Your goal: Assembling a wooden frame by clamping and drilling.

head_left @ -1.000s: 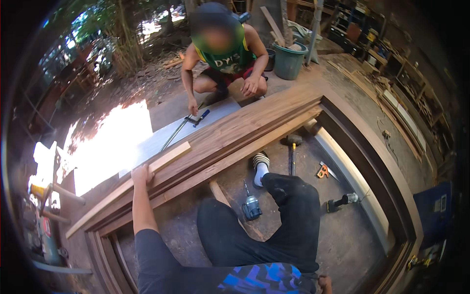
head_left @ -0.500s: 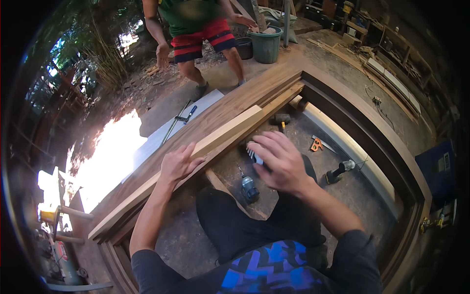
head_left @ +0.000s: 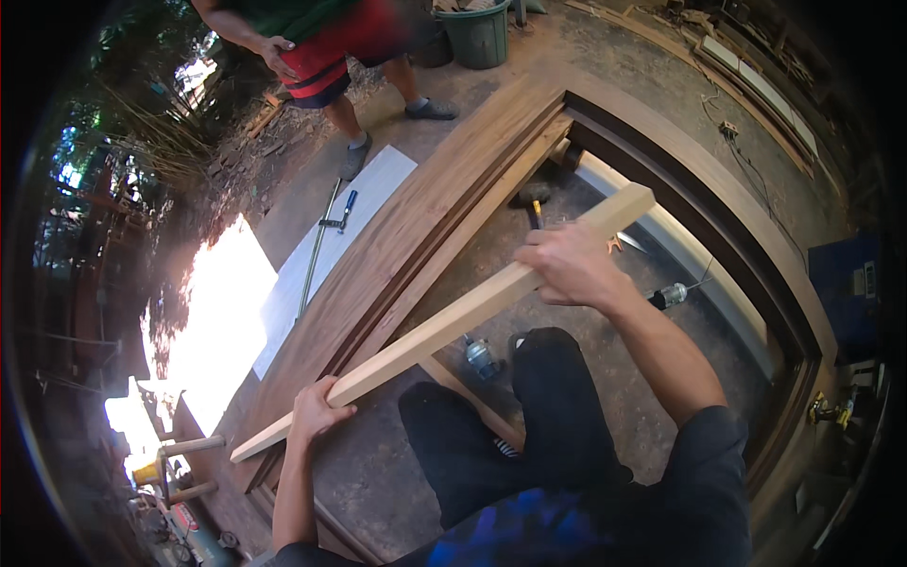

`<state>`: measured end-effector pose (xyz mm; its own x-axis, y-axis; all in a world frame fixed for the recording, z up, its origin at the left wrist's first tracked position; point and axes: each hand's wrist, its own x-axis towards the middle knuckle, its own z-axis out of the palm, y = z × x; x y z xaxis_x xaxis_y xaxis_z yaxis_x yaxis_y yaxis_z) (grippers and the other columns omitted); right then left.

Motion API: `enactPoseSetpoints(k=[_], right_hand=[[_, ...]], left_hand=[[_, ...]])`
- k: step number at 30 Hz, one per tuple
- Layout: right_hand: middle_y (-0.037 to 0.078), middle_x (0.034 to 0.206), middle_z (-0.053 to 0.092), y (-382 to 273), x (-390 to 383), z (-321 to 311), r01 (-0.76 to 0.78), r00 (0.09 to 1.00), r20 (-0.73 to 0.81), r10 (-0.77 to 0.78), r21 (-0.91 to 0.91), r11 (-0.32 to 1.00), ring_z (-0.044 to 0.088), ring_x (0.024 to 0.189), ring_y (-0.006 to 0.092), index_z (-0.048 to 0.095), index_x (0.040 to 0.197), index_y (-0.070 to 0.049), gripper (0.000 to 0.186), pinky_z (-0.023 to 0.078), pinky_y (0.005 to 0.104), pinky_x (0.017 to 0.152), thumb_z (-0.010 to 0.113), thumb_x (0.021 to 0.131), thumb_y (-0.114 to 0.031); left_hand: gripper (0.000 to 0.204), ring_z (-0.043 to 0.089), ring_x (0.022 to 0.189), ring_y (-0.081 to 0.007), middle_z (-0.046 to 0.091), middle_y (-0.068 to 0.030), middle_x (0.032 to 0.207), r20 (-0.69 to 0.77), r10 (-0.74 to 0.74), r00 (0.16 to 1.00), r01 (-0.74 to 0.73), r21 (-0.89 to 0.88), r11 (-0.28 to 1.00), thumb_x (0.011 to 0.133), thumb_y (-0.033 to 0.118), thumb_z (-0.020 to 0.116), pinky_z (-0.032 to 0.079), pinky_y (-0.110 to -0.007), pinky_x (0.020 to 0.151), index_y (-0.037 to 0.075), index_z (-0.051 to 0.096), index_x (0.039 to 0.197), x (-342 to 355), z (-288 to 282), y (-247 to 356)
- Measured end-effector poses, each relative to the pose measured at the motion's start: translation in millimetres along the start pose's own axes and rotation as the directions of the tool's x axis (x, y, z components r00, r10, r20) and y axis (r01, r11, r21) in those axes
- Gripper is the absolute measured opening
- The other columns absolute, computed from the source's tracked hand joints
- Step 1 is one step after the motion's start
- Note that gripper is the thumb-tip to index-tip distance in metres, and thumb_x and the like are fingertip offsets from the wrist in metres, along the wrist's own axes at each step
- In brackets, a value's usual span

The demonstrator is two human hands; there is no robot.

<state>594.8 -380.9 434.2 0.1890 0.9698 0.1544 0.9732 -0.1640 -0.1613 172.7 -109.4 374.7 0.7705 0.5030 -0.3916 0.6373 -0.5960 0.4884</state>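
Observation:
A long pale wooden strip (head_left: 425,342) runs slantwise from lower left to upper right, held up in front of my knees. My right hand (head_left: 573,265) is wrapped over it near its far right end. Toward the lower left end, my left hand (head_left: 319,412) grips the same strip, thumb on the near side. Beneath and around it lies a large dark brown wooden frame (head_left: 430,203), and I kneel inside its opening. The strip's lower left end passes over the frame's left part.
Inside the frame lie a drill (head_left: 480,358), a second drill (head_left: 669,296), a mallet (head_left: 535,198) and a partly hidden orange-handled square (head_left: 616,243). A bar clamp (head_left: 326,224) rests on a pale board (head_left: 385,180). Another person (head_left: 331,57) stands beyond, near a green bucket (head_left: 477,36).
The strip has come off the frame's far rail and swung toward me. My right hand, formerly apart from it, now grips it. My left hand has moved down-left along it; the other person stepped left.

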Motion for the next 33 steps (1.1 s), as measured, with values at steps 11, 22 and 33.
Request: enactPoseSetpoints(k=[11,22,33], right_hand=[[0.012,0.089,0.065,-82,-330,-313,-0.763,0.627,0.183,0.758,-0.052,0.644,0.063,0.095,0.0364,0.069,0.088,-0.008,0.025,0.048,0.0454,0.088,0.074,0.064,-0.004],[0.019,0.097,0.064,-329,-653,-570,-0.94,0.001,0.139,0.99,-0.338,0.048,0.059,0.1,0.0432,0.066,0.103,-0.001,0.031,0.044,0.0491,0.095,0.064,0.072,0.0],[0.015,0.096,0.068,-362,-812,-389,-0.923,-0.076,0.226,0.971,-0.384,0.016,0.063,0.096,0.0392,0.07,0.1,-0.008,0.029,0.046,0.0481,0.09,0.061,0.072,-0.003]], left_hand=[[0.033,0.072,0.078,-0.0336,0.072,-0.011,0.081,0.193,0.442,0.876,-0.469,0.127,0.874,0.065,0.035,0.079,0.057,-0.046,0.069,0.013,0.071,0.088,-125,-69,285],[0.032,0.069,0.078,-0.0356,0.068,-0.0111,0.079,0.471,0.793,0.386,-0.797,-0.262,0.544,0.065,0.033,0.078,0.055,-0.047,0.068,0.009,0.066,0.083,-282,14,509],[0.033,0.07,0.095,-0.038,0.071,-0.0156,0.094,0.706,0.62,0.343,-0.757,-0.182,0.627,0.073,0.031,0.074,0.054,-0.049,0.083,0.007,0.067,0.096,-309,255,443]])
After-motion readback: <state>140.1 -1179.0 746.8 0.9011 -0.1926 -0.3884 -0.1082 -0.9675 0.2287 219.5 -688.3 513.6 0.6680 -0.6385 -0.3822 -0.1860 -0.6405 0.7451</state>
